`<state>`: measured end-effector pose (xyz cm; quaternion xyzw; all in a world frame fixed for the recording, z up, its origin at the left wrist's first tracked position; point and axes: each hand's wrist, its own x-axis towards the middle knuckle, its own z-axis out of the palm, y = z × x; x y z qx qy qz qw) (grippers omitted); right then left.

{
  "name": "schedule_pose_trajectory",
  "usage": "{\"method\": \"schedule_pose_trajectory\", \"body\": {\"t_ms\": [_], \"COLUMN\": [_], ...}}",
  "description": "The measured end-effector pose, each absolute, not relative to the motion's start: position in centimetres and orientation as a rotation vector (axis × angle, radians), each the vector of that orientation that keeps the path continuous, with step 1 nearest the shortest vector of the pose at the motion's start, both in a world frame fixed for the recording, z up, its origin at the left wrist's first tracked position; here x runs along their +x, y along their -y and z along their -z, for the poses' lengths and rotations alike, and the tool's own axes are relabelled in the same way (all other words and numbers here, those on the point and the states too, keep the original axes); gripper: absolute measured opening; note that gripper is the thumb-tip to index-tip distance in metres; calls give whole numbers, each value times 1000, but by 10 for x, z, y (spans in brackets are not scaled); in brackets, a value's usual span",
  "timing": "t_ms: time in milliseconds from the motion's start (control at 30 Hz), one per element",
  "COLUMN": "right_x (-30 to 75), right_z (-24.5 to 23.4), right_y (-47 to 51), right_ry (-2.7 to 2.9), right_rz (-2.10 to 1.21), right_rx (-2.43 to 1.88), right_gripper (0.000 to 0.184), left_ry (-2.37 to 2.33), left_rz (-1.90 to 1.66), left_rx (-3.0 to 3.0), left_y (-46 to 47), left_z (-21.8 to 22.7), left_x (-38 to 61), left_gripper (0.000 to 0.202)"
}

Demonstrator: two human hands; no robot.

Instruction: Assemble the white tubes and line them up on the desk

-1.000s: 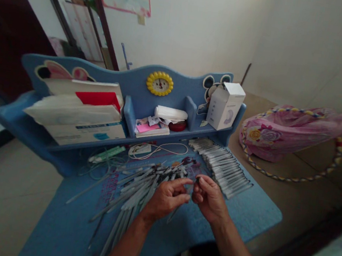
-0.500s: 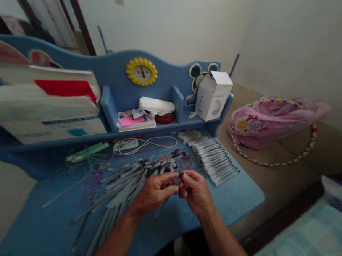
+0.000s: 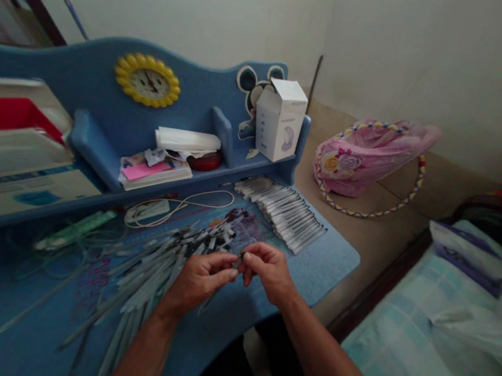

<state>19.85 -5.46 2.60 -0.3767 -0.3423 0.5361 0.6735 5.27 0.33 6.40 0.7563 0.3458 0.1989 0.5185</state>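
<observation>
A small dark-ended piece (image 3: 242,254) is pinched in the fingertips of the left hand (image 3: 199,279) and right hand (image 3: 269,273), above the desk (image 3: 324,279). Loose grey strips (image 3: 147,282), beside the left, are judged unfinished; the neat row (image 3: 284,214) beyond the right, done.

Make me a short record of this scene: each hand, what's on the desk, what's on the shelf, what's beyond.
Left hand: fingertips close beside the right's; grip unclear
Right hand: finger and thumb pinching a small dark piece
Desk, loose: grey sticks in a messy pile by the left hand
Desk, ordered: stick row towards the far right
Shelf: white box, right end
Back panel: yellow clock
Beyond: pink bag, hoop
</observation>
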Motion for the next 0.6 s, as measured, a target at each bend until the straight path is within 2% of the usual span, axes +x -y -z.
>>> {"method": "schedule_pose_trajectory", "body": {"t_ms": [367,600], "right_x": [223,226], "right_z": [-37,-43], "right_y": [64,64], "right_ry": [1276,1503], "right_rz": [-1104,-1004], "right_rx": [-1154,-1240], "right_gripper": [7,8], "left_ry": [-759,-733], "left_rz": [-372,-336], "left_rx": [1907,1973], "left_y": [-5,-4], "left_z": [-61,-64], "left_x": [50,48], "left_gripper": [20,20]}}
